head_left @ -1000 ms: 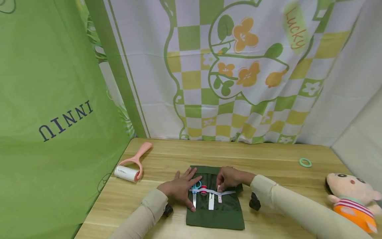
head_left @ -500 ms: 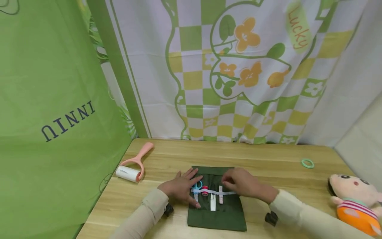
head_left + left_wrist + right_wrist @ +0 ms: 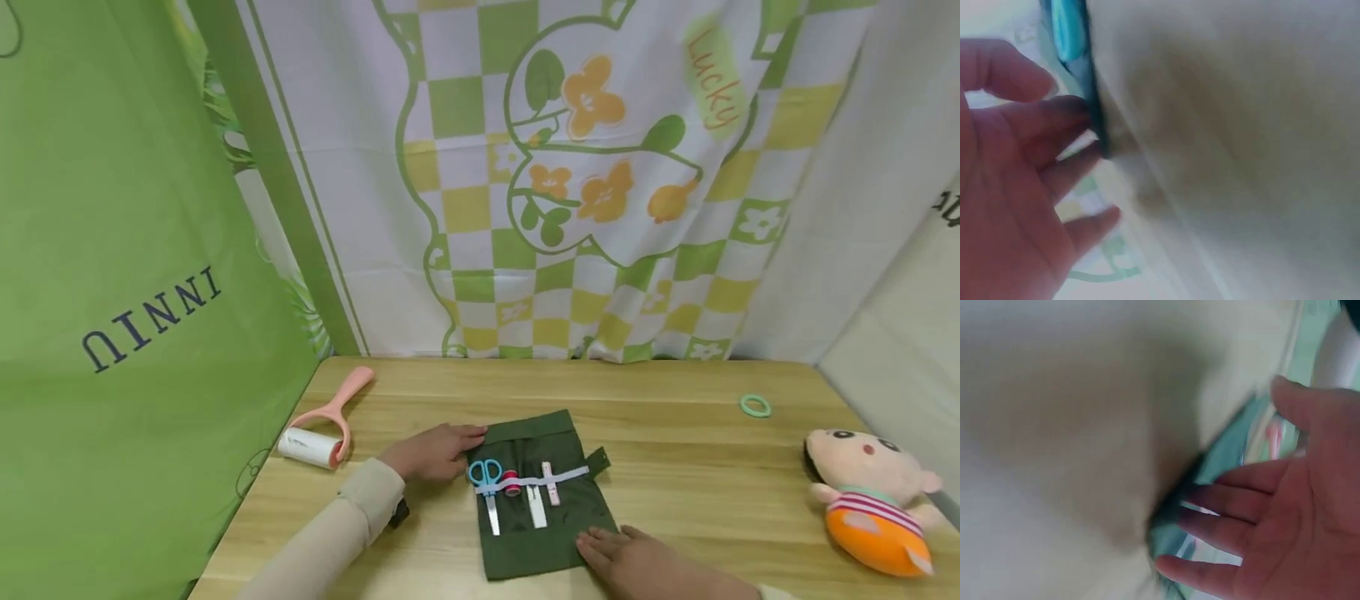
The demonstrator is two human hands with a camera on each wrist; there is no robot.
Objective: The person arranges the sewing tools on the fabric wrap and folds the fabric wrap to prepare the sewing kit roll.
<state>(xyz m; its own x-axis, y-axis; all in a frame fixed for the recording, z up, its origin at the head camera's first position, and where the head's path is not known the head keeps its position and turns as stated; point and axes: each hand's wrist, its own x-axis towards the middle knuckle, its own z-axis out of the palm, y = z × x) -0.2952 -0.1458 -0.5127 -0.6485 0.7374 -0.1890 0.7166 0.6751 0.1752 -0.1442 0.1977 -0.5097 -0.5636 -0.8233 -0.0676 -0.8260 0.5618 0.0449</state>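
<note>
A dark green fabric roll lies unfolded and slightly turned on the table. Its white elastic band crosses blue-handled scissors, a red thread spool, a white flat tool with a forked tip and a narrow pink-and-white piece. At the upper left corner, my left hand touches the fabric edge with extended fingers; the left wrist view shows its thumb apart from the cloth. My right hand lays its straight fingers on the lower right edge. Both wrist views are blurred.
A pink-handled lint roller lies at the table's left side. To the right are a mint green ring and a plush doll in orange. Curtains hang behind the table. A small green tab sticks out from the roll's right side.
My right hand has left the pink-and-white piece and moved down to the lower right edge. My left hand has slid off the scissors to the upper left corner. The roll has turned slightly.
</note>
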